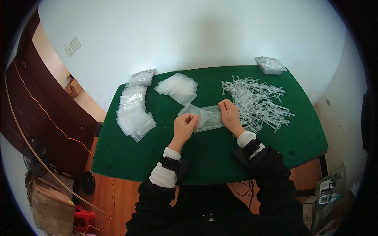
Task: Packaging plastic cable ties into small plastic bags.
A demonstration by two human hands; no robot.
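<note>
Bag [202, 126] of clear sticks [213, 117], pinched at both ends

The bag lies level between the two hands, over the middle of the green bench [204, 157]. The left hand [184, 129] has its fingers curled and pressed together, thumb against them, pinching the bag's left end. The right hand [232, 117] is likewise closed, pinching the right end near the pile [258, 104] of loose sticks.

The bag should be very light, its film soft, slippery and quick to crease; the sticks look thin and somewhat stiff, so they probably lend it a little body lengthwise. The best hold seems to be the plain film at the corners or edges (a squeeze across the middle might bend the sticks or poke one through).

As for containers, the sticks in the bag appear to lie roughly lengthwise, bundled side by side. Beyond the bag sits a loose stack [177, 87] of flat bags, which look unfilled. To the left, more bags overlap in a curved row [134, 120]; what they hold is too faint to tell. Behind that row, a left pack [141, 78] stands near the far edge, and a right pack [271, 65] sits at the far right corner. Both seem full of something pale and clear, perhaps sticks too.
</note>
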